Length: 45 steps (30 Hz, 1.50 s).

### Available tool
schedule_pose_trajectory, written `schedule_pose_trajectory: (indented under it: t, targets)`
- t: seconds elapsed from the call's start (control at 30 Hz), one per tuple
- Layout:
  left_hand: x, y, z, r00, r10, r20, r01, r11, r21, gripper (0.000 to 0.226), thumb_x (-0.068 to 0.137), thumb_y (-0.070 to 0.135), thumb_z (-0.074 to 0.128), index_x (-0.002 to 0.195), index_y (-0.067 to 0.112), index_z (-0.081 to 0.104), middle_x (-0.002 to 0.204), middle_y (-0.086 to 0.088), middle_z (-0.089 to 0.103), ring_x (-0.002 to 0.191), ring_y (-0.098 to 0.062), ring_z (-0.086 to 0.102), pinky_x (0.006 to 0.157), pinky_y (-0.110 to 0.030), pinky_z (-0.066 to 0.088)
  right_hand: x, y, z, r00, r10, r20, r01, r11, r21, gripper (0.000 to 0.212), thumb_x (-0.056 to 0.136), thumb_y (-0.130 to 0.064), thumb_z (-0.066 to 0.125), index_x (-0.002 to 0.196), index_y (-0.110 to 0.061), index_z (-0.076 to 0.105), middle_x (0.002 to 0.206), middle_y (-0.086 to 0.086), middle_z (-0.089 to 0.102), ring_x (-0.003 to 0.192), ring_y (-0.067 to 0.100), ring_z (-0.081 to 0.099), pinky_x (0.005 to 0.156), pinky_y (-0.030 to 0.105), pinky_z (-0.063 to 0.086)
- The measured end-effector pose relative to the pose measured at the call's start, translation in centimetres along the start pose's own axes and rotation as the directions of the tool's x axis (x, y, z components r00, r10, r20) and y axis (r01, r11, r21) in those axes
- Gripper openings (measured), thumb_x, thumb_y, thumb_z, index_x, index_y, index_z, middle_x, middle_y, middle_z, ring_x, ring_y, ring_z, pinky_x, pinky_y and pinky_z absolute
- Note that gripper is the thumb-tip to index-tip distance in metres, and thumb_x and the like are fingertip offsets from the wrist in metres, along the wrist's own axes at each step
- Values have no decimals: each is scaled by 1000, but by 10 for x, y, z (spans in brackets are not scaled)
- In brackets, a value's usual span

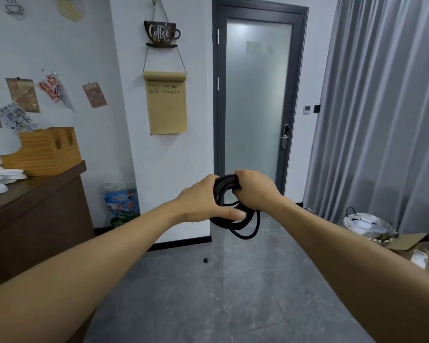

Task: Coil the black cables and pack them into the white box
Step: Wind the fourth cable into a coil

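Observation:
A black cable (229, 209) wound into several loops hangs in the air in front of me, at arm's length, above the grey floor. My left hand (203, 199) grips the left side of the coil, thumb lying across its lower loops. My right hand (254, 189) is curled round the top right of the coil. One loose loop droops below both hands. No white box is in view.
A dark wooden counter (35, 209) stands at the left with a wooden holder (42, 152) and white items on it. A frosted glass door (255, 100) is straight ahead. At the right, by the grey curtain (382, 107), sit a woven basket (369, 226) and an open cardboard box (416, 251).

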<state>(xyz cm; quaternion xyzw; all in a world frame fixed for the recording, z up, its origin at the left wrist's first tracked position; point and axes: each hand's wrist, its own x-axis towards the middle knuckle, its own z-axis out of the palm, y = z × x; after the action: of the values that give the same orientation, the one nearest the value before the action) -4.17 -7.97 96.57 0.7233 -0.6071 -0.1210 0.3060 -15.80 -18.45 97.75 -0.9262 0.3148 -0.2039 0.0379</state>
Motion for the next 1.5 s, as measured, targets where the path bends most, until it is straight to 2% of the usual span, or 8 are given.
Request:
schedule_pose_trajectory:
  t: [0.17,0.47,0.7,0.83,1.03,1.27,1.4,1.5]
  targets:
    - [-6,-8,-8,997,43,-68,-28,977,210,90,50,57,76,127,30,38,113,12,53,103,-12,54,89,-35,47,2,7,3,995,94,14,-93,934,345,6,86,-8,48,87,-7,54,85,11,67,78,28,63,70,38,51]
    - [-1,-7,-4,987,-121,-108,74,928,-365,52,67,20,78,110,15,51,95,-2,55,85,-15,55,79,-32,49,-3,3,18,977,193,90,-197,655,730,16,89,-6,48,75,-9,57,65,0,62,56,11,52,56,24,40]
    - [7,2,9,948,-308,-80,90,502,-860,36,85,19,68,118,12,54,102,1,66,93,-20,67,70,-29,54,0,-2,27,960,270,74,-206,503,839,18,87,-2,47,72,-10,54,57,0,57,56,15,53,58,25,42]
    - [12,4,8,930,-361,-73,116,475,-873,44,80,23,73,119,12,55,102,1,62,104,-23,60,76,-31,52,1,-2,29,948,309,79,-215,437,873,23,88,-3,48,68,-12,52,53,-2,55,57,17,52,64,31,45]
    - [10,6,7,915,-386,-115,115,523,-845,13,80,16,73,74,12,62,57,3,51,58,-15,49,65,-28,46,0,-4,34,946,299,129,-239,369,898,21,88,-1,46,69,-10,49,44,-5,54,56,19,48,57,29,39]
    - [10,0,8,886,-393,-246,85,659,-747,24,75,19,78,84,3,63,57,-2,47,50,-16,40,61,-33,42,-5,-1,30,956,176,234,-291,474,831,2,89,-14,55,89,-12,55,73,2,63,53,10,50,41,18,36]
    - [9,-8,2,855,-431,-288,118,703,-701,27,73,23,80,82,4,64,57,-4,48,49,-17,42,57,-29,41,-5,8,25,992,124,22,-99,662,743,45,80,-33,71,115,-15,49,107,1,48,89,12,54,70,22,44]
    - [8,-15,-4,856,-424,-294,143,743,-654,32,72,25,81,88,2,66,56,-3,49,49,-16,43,52,-25,39,-5,12,13,987,1,-161,106,748,655,22,82,-30,70,94,-18,56,88,-7,49,71,0,46,63,15,33]
